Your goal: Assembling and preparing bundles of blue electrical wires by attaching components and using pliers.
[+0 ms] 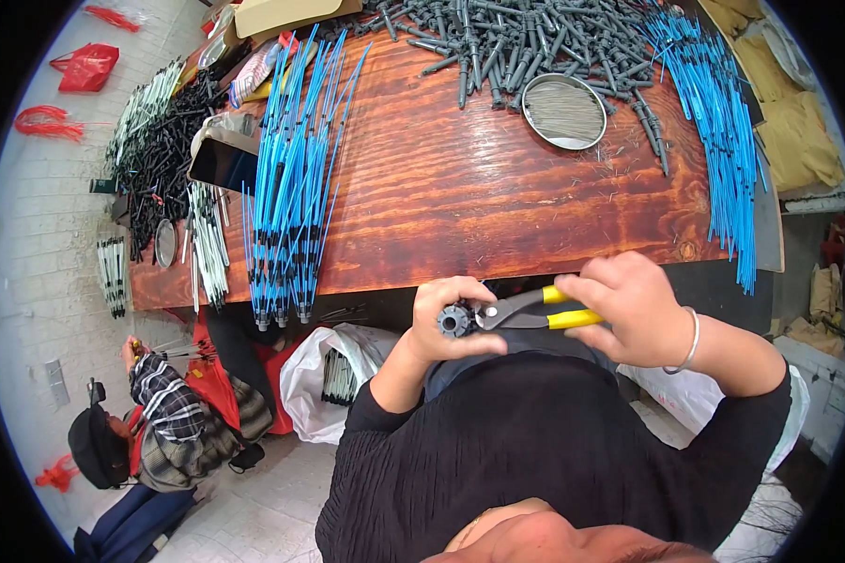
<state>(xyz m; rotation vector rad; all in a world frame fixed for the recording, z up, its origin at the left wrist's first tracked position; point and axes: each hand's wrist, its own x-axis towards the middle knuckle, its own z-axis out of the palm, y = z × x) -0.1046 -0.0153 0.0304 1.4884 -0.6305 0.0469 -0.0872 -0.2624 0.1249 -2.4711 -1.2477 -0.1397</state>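
My left hand [443, 314] is closed round a grey ribbed plastic part [454, 322], its round hollow end facing up. Yellow-handled pliers [521, 310] lie sideways, and their metal jaws meet the part beside my left thumb. Round the yellow grips, my right hand [629, 305] is closed, with the two handles somewhat apart. Both hands are at the near edge of the wooden table [422, 216], in front of my body. What exactly sits between the jaws is too small to make out.
A heap of grey plastic parts [535, 42] covers the far side, beside a round tin of thin pins [564, 111]. Blue rods lie in bundles at left [296, 178] and right [723, 141]. A white sack [314, 375] stands below; a co-worker [174, 403] is at the left.
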